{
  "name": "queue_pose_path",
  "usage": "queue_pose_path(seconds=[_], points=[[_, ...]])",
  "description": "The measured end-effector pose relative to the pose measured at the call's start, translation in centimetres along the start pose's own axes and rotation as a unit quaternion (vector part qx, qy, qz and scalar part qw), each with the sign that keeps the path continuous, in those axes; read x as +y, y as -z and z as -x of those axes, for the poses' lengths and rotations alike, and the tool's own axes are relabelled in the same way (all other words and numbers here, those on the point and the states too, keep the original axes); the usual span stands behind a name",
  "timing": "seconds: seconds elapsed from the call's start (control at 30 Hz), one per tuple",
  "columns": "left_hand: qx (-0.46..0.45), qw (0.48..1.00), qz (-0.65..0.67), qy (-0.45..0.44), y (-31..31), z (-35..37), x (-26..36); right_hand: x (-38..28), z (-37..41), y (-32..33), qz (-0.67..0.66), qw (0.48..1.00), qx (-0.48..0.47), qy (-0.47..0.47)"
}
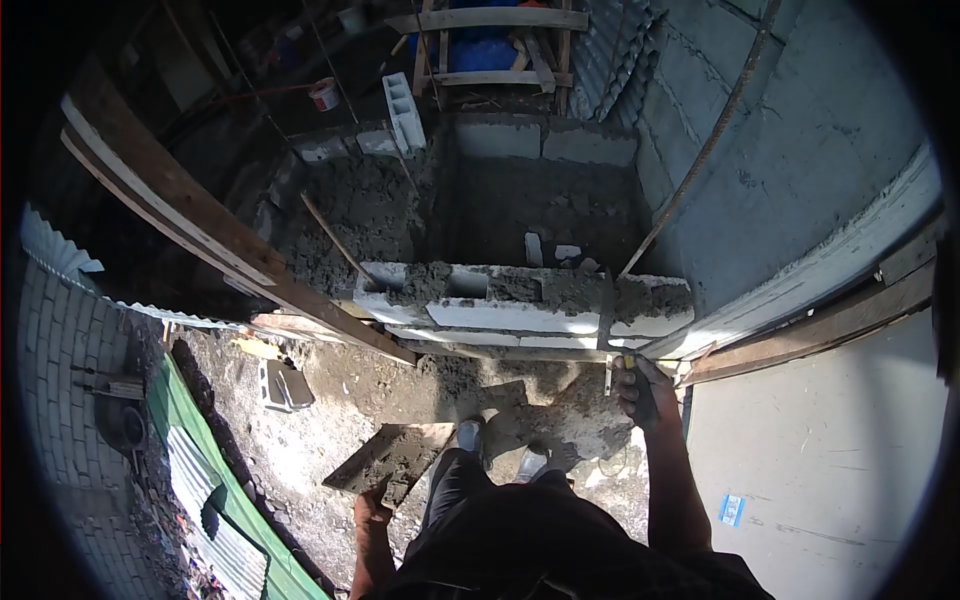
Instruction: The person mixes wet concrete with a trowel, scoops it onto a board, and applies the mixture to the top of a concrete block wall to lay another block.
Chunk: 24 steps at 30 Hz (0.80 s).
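My left hand grips the near edge of a flat mortar board, held low at my left side. A heap of wet grey mortar lies on it. My right hand is closed around the yellowish handle of a trowel. Its blade points away from me, against the right part of a low concrete block wall. Mortar covers much of the top of this wall, and hollow block cores show toward its left end.
Steel bars rise around the wall. A long wooden plank slants on the left. Loose blocks stand on the ground and on the far wall. A grey plastered wall borders the right. Corrugated sheets lie lower left.
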<state>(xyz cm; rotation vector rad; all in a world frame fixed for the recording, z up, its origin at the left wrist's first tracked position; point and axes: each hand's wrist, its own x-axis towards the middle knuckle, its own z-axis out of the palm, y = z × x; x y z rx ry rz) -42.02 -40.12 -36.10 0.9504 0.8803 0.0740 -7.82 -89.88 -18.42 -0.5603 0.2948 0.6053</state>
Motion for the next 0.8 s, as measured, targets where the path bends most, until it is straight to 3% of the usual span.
queue_pose_path(seconds=[0.03, 0.07, 0.1, 0.13, 0.17, 0.2, 0.23, 0.3, 0.33, 0.37, 0.43, 0.47, 0.53, 0.63, 0.7, 0.73, 0.77, 0.8], points=[[-0.046, 0.997, -0.041, -0.044, 1.3, -0.6, -0.4, 0.1, 0.5, -2.2, 0.003, 1.0, 0.002, -0.002], [-0.006, 0.991, 0.109, 0.072, 1.1, -1.6, 0.4, 0.0, 0.7, -4.9, 0.233, 0.97, 0.072, 0.005], [-0.004, 0.991, 0.115, 0.073, 1.1, -1.6, 1.1, 0.0, 0.4, -6.9, 0.45, 0.883, 0.135, 0.013], [-0.031, 0.999, -0.024, 0.021, 1.2, -1.4, 1.8, -0.2, -0.4, -7.8, 0.625, 0.769, 0.128, 0.031], [-0.058, 0.984, -0.165, -0.031, 1.9, -2.0, 2.1, -0.4, -0.8, -9.1, 0.778, 0.602, 0.094, 0.153], [0.032, 0.989, 0.123, 0.079, 3.7, -4.4, 1.1, -1.0, -1.1, -10.7, 0.816, 0.549, 0.097, 0.155], [0.028, 0.988, 0.124, 0.085, 4.4, -5.0, 1.7, -2.2, -1.1, -13.6, 0.851, 0.492, 0.103, 0.154], [0.019, 0.984, 0.16, 0.081, 4.9, -6.1, 2.4, -4.4, -1.5, -18.3, 0.895, 0.428, 0.099, 0.08], [0.022, 0.981, 0.162, 0.106, 6.2, -7.2, 2.2, -5.2, -2.0, -19.7, 0.91, 0.401, 0.067, 0.087], [0.02, 0.98, 0.166, 0.112, 8.0, -8.6, 1.3, -5.5, -2.6, -21.4, 0.949, 0.3, 0.052, 0.082], [0.07, 0.987, 0.14, 0.043, 10.7, -10.7, -0.5, -5.1, -5.0, -22.6, 0.979, 0.191, 0.049, 0.044], [0.053, 0.983, 0.168, 0.059, 9.7, -10.9, 0.6, -4.3, -6.7, -22.8, 0.98, 0.187, 0.051, 0.04], [0.035, 0.98, 0.185, 0.055, 8.5, -11.4, 2.2, -1.7, -10.4, -22.4, 0.993, 0.103, 0.039, -0.035], [-0.019, 0.969, 0.238, 0.063, 7.5, -12.4, 3.8, 1.6, -14.3, -20.6, 0.995, 0.094, 0.013, 0.0], [0.017, 0.97, 0.234, 0.062, 7.9, -12.0, 4.5, 0.7, -14.7, -23.5, 0.997, 0.081, -0.009, 0.007], [0.162, 0.964, 0.192, 0.092, 11.0, -12.3, 2.9, 0.2, -14.4, -25.8, 0.997, 0.073, -0.003, -0.022], [0.0, 0.992, 0.038, -0.124, 16.3, -14.3, -2.1, -0.4, -14.3, -28.2, 0.997, 0.064, 0.003, -0.05], [0.02, 0.991, 0.04, -0.129, 17.5, -14.5, -3.0, 0.8, -15.1, -28.5, 0.997, 0.065, -0.012, -0.048]])
